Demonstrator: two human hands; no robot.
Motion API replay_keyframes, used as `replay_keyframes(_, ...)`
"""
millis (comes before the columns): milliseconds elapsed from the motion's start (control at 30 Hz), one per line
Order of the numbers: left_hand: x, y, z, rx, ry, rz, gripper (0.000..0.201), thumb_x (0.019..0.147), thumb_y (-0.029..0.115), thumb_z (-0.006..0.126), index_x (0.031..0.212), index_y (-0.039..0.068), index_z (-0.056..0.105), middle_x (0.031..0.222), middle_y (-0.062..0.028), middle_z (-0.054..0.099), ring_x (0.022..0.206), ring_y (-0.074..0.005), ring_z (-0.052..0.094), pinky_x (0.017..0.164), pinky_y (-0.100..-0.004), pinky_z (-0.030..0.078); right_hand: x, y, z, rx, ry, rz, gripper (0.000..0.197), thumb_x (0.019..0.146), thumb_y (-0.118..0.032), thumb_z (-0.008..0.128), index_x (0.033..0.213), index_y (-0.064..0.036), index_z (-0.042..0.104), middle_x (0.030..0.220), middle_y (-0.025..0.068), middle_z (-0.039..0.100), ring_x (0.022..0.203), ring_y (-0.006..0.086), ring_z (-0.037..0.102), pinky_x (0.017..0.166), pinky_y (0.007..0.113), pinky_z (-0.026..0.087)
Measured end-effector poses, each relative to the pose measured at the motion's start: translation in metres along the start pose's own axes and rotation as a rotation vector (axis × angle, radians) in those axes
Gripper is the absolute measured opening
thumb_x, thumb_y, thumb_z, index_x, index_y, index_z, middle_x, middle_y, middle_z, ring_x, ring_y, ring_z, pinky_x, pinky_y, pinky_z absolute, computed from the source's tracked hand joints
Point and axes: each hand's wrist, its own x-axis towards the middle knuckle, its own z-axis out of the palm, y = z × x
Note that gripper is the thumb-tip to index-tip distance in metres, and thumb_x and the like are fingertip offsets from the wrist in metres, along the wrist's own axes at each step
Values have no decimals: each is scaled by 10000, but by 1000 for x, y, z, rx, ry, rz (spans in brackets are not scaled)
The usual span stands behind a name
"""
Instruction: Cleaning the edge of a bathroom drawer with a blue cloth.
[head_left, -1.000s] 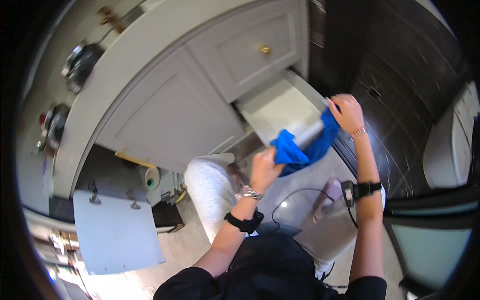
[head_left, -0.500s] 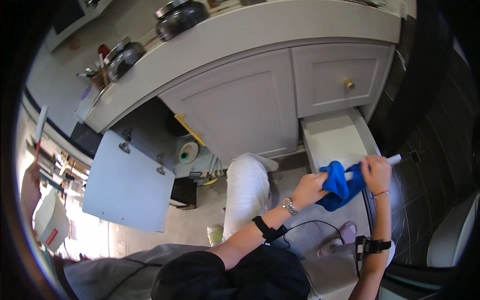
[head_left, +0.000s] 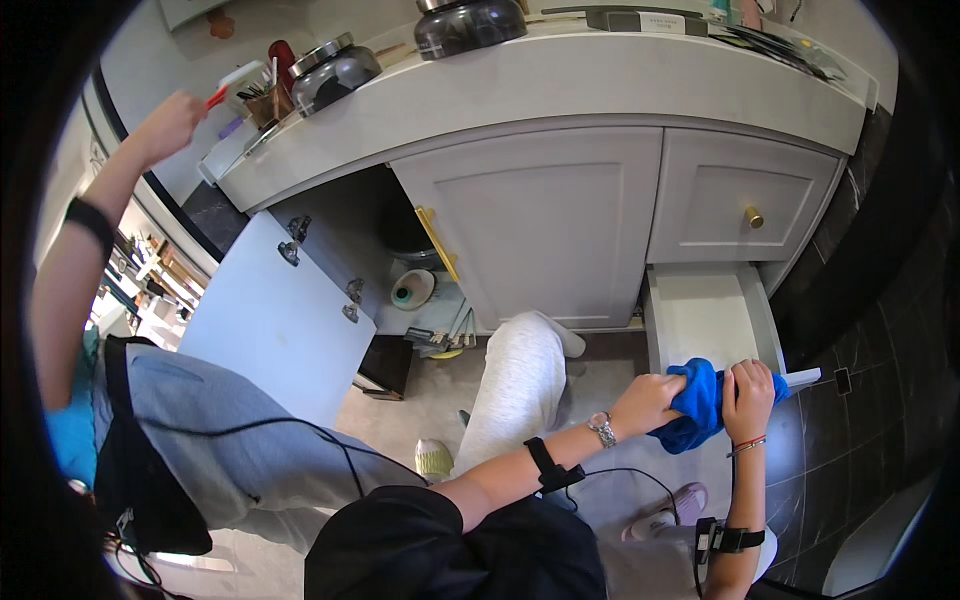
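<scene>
A blue cloth [head_left: 697,405] is bunched over the top edge of the front of an open white drawer [head_left: 703,305]. My left hand [head_left: 645,405], with a watch on the wrist, grips the cloth's left side with curled fingers. On its right side my right hand [head_left: 748,400] is closed over the cloth, pressing it against the drawer front [head_left: 805,378], whose white end sticks out to the right. Part of the drawer front is hidden by the cloth and my hands.
Above sits a closed drawer with a brass knob [head_left: 753,217]. Left of it is a cabinet door [head_left: 550,220], then an open door [head_left: 275,320]. A co-worker's hand [head_left: 172,128] holds a red-handled tool near dark jars [head_left: 335,75] on the counter [head_left: 600,85]. A cable [head_left: 635,472] trails by my left arm.
My right hand has slid onto the cloth, which now covers more of the drawer front's edge. The co-worker has come further into view, arm raised toward the counter. My view has shifted.
</scene>
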Motion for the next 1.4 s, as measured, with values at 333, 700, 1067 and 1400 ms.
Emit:
replay_keyframes(333,1,-4,5,9,43,14,306,730,234,715,858,24,532,805,-182,609,771,-373,605,672,-452,473,-8,73,-30,-205,36,216,240,931,-175,504,790,3,578,813,133,597,846,306,579,1029,432,329)
replay_keyframes(700,-1,-5,7,-15,66,33,317,710,220,738,859,29,535,801,-178,613,767,-369,608,666,-453,470,-18,81,-11,-235,118,192,234,949,-162,470,858,18,590,900,148,609,916,309,556,1041,448,314)
replay_keyframes(1067,-3,-8,9,-5,111,50,345,704,258,735,850,21,531,795,-186,604,749,-383,597,650,-460,466,-5,26,-7,-121,-27,75,177,868,-98,519,744,22,559,800,175,570,864,361,544,971,482,378)
replay_keyframes(1400,-3,-2,6,-33,57,2,311,701,198,730,857,14,534,797,-199,601,772,-395,591,669,-458,466,7,7,-22,-162,-45,-23,151,797,-144,600,748,-4,626,1002,126,588,1009,322,532,953,460,365)
